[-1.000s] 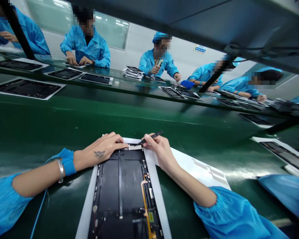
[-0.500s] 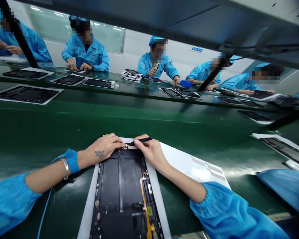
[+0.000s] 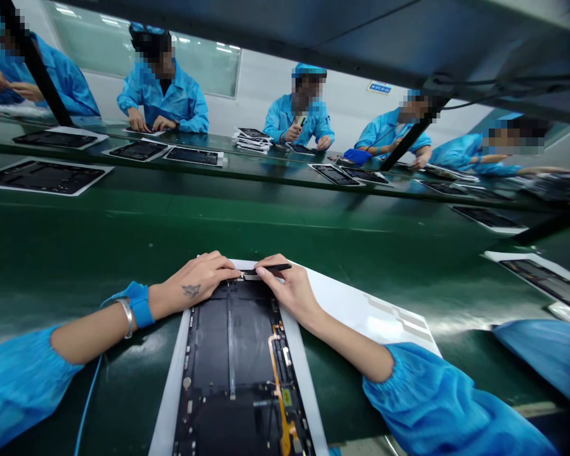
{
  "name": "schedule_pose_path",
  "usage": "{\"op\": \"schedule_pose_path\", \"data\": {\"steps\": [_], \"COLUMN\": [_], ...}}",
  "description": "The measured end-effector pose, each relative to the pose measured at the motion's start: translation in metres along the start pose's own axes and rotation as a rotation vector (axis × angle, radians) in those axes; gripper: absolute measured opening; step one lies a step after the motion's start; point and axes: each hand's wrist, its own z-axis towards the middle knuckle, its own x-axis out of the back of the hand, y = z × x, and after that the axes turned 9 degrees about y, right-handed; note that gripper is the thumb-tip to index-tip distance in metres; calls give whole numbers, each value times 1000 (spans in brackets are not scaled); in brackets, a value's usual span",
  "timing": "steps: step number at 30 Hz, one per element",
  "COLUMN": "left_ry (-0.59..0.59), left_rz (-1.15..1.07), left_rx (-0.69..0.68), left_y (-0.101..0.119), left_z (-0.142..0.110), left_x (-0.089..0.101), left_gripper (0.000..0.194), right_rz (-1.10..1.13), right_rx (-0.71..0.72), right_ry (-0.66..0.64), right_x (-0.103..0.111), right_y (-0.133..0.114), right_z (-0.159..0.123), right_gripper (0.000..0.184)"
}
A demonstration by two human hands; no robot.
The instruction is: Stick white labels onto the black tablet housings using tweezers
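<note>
An opened tablet (image 3: 247,342) lies lengthwise before me on a white sheet, its dark inside facing up. An orange flex cable (image 3: 277,370) runs down its right side. At its far left corner, my left hand (image 3: 204,275) is closed over the edge, thumb and fingers close together. Slim black tweezers (image 3: 278,267) are pinched in my right hand (image 3: 289,285). Their tip points left, at a small pale strip (image 3: 251,277) on the far edge, close to my left fingertips. The exact contact of the tip is too small to make out.
A white sheet with grey marks (image 3: 384,310) lies right of the tablet. Several similar panels, such as one at left (image 3: 42,176), rest on the green bench (image 3: 171,221). Co-workers in blue sit across it. A metal shelf (image 3: 337,31) hangs overhead.
My right hand has moved left along the tablet's far edge, and the tweezers lie flatter over the pale strip. My left hand stays at the corner.
</note>
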Motion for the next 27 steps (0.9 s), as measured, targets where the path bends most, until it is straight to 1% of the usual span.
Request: {"op": "schedule_pose_path", "data": {"steps": [4, 6, 8, 12, 14, 16, 23, 27], "left_ry": [-35, -38, -49, -107, -122, -130, -111, -94], "left_rz": [37, 55, 85, 160, 185, 195, 188, 194], "left_rx": [-6, -5, -6, -25, -39, -52, -84, -90], "left_y": [2, 4, 6, 10, 11, 11, 12, 18], "left_z": [1, 2, 3, 5, 6, 7, 7, 2], "left_x": [2, 4, 5, 7, 7, 7, 7, 10], "left_gripper": [38, 39, 42, 57, 59, 59, 54, 54], "right_rz": [28, 53, 82, 160, 208, 239, 256, 280], "right_rx": [0, -55, -138, -349, -461, -529, -566, -563], "right_ry": [-18, -30, -6, 136, 179, 185, 162, 184], "right_x": [1, 5, 13, 31, 36, 38, 34, 33], "right_y": [-2, -2, -1, 7, 11, 14, 12, 5], "right_z": [2, 3, 3, 1, -1, -2, -2, -4], "right_gripper": [27, 31, 36, 41, 44, 46, 46, 42]}}
